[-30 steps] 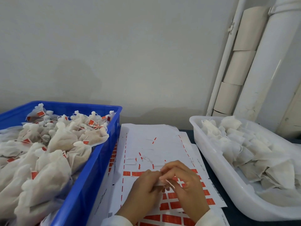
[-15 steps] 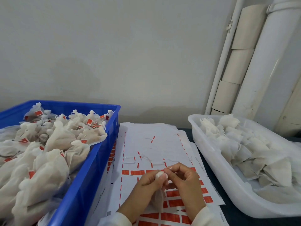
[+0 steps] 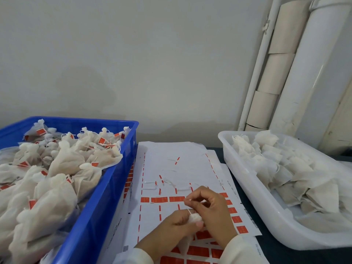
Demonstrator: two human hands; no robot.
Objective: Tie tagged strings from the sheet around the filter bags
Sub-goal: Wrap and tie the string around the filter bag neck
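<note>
A white sheet (image 3: 171, 168) with rows of orange tags and loose strings lies on the table in front of me. Over its near part my left hand (image 3: 171, 227) grips the gathered neck of a white filter bag (image 3: 195, 218); the bag's body hangs down under the hand. My right hand (image 3: 211, 210) is just right of it and pinches a thin white string (image 3: 189, 210) that runs up from the bag's neck. Both hands touch over the sheet.
A blue crate (image 3: 106, 197) at left holds several tied bags with orange tags. A white tub (image 3: 253, 189) at right holds several untied filter bags. Cardboard rolls and a white pipe (image 3: 304, 73) lean against the wall at back right.
Both hands have drawn nearer to me over the sheet. The bag's gathered neck now shows above my left fingers, and my right hand has lifted, drawing the string up.
</note>
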